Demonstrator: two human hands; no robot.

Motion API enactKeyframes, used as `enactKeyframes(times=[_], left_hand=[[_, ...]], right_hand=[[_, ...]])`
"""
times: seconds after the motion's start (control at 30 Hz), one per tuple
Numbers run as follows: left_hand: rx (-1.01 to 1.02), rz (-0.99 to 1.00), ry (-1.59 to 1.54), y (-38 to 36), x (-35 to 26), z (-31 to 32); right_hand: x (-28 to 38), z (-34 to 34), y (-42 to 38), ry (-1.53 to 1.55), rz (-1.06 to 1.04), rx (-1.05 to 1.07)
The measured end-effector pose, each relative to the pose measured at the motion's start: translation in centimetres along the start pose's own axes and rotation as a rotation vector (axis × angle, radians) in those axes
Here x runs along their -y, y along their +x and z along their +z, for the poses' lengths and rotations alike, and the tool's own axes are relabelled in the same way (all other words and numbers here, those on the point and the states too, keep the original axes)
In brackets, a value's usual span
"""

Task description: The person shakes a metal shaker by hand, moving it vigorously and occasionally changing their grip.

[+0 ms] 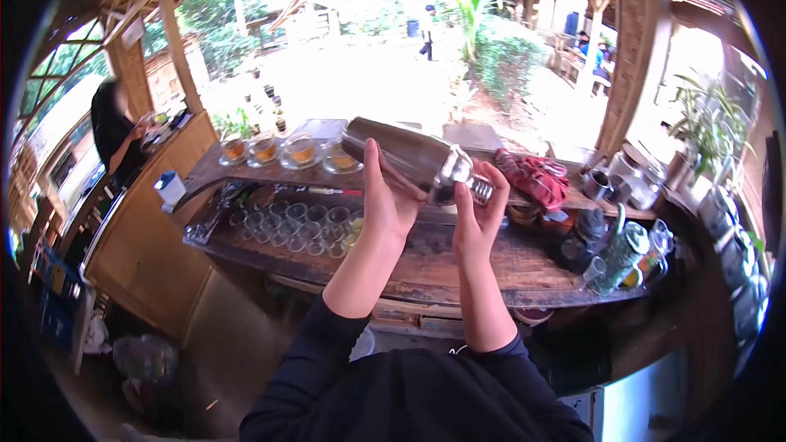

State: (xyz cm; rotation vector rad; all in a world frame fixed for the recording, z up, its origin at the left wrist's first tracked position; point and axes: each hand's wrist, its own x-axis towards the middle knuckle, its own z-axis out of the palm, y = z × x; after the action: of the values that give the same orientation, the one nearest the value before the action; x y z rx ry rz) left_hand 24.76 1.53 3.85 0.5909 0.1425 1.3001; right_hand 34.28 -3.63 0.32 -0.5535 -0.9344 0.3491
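A metal cocktail shaker (401,155) is held up in the air over the wooden counter, tilted nearly sideways. Its wide base points to the left and its narrower top to the right. My left hand (389,200) is wrapped round the body from below, the thumb along the near side. At the top end, my right hand (483,209) has its fingers closed round the shaker's neck and cap. Behind the shaker's base, filled glasses on saucers (301,150) stand in a row. Several empty glasses (295,225) sit below them in a sunken tray.
A red patterned cloth (532,180) lies on the counter (426,258) to the right. Near it are metal pitchers (598,185), a dark grinder-like object (585,233) and a green patterned jug (624,254). A person (115,131) in black stands at the left wooden counter (147,237).
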Motion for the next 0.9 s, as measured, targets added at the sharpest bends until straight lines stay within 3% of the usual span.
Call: enactKeyframes(times=[0.03,0.1,0.13,0.17,0.23,0.27,0.3,0.33,0.37,0.4,0.43,0.5,0.53,0.57,0.6,0.63,0.67,0.7,0.73,0.77,0.8,0.83,0.9], left_hand=[[0.037,-0.252,-0.114,-0.3,0.6,1.4],[0.413,-0.474,-0.387,-1.1,4.2,2.5],[0.457,-0.659,-0.606,-1.4,5.6,3.1],[0.490,-0.659,-0.488,-2.4,6.3,4.5],[0.519,-0.694,-0.431,-3.3,7.2,7.7],[0.662,-0.594,-0.381,-2.7,8.5,8.1],[0.628,-0.581,-0.439,-1.7,9.8,8.6],[0.339,-0.618,-0.290,-1.2,10.6,10.0],[0.051,-0.647,-0.130,-0.7,11.4,11.3],[-0.043,-0.698,-0.140,1.3,13.9,11.0],[0.062,-0.673,-0.167,1.8,15.5,11.0],[0.736,-0.815,-0.538,2.8,16.6,10.7],[0.605,-0.704,-0.357,0.5,15.3,14.0],[0.604,-0.631,-0.233,-1.7,14.2,15.8],[0.675,-0.646,-0.298,-1.3,16.5,15.0],[0.744,-0.662,-0.362,-0.8,18.9,14.3],[1.032,-0.631,-0.487,-1.5,19.2,14.9],[1.008,-0.758,-0.637,-1.7,19.6,15.7],[1.005,-0.763,-0.645,-1.2,20.8,16.1],[0.984,-0.700,-0.698,-0.3,22.5,16.3],[0.961,-0.637,-0.749,0.5,24.2,16.4],[0.372,-0.726,-0.448,0.5,24.5,17.7],[0.410,-0.691,-0.346,-0.7,24.8,18.8]], right_hand=[[1.9,-0.2,0.8,-0.057,-0.084,-0.014],[7.4,-0.5,2.9,-0.408,-0.704,0.185],[10.2,-0.9,2.9,-0.488,-0.817,0.229],[11.8,-2.9,2.9,-0.737,-0.977,0.354],[13.6,-2.8,4.0,-0.417,-1.255,0.243],[12.9,-5.6,5.0,-0.717,-1.242,0.232],[11.9,-7.8,6.0,-0.544,-1.021,0.243],[10.9,-8.3,7.6,-0.443,-0.980,0.132],[10.1,-10.6,8.7,-0.509,-0.657,0.095],[10.6,-11.5,9.5,-0.468,-0.468,0.066],[11.2,-12.4,10.2,-0.423,-0.284,0.038],[15.2,-12.9,10.3,-0.564,-0.594,0.188],[18.3,-12.4,9.9,-0.702,-0.828,0.283],[21.3,-11.9,8.9,-0.668,-0.906,0.394],[23.0,-12.9,7.4,-0.949,-0.899,0.392],[21.4,-13.4,6.4,-0.711,-1.155,0.258],[19.7,-14.0,8.1,-0.647,-1.366,0.256],[19.0,-14.5,9.5,-0.577,-1.567,0.253],[22.9,-14.5,8.5,-0.951,-1.242,0.433],[21.6,-15.7,10.5,-0.986,-1.218,0.406],[20.6,-15.7,11.3,-0.918,-0.870,0.290],[20.1,-15.6,11.7,-0.833,-0.535,0.172],[21.2,-16.1,11.5,-0.740,-0.563,0.084]])
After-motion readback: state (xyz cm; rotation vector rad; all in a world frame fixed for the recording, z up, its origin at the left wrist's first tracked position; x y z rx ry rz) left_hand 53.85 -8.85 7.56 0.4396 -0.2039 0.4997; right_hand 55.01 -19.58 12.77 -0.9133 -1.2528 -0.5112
